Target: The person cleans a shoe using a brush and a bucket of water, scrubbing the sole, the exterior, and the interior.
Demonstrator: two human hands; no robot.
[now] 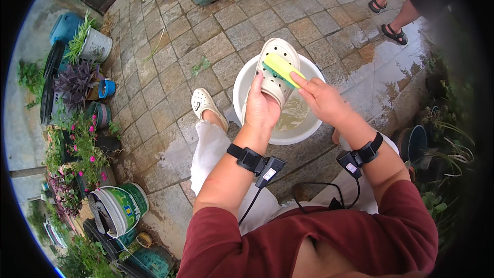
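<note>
A cream perforated clog (272,84) is held by my left hand (262,102), with the fingers inside its opening and the thumb along its side. My right hand (322,98) grips a yellow-green scrubbing brush (283,70), whose green bristles rest on the holed upper of the clog. Both hands are over a white plastic basin (314,129) that holds cloudy water (293,114). The matching clog (204,103), with a dark charm on it, is worn on my left foot.
Stone paving (173,58) surrounds the basin, wet at the right. Potted plants and a white-and-green bucket (129,206) line the left side. A bystander's sandalled foot (395,34) is at the upper right. A dark pot (415,144) stands at the right, and black cables (320,185) cross my lap.
</note>
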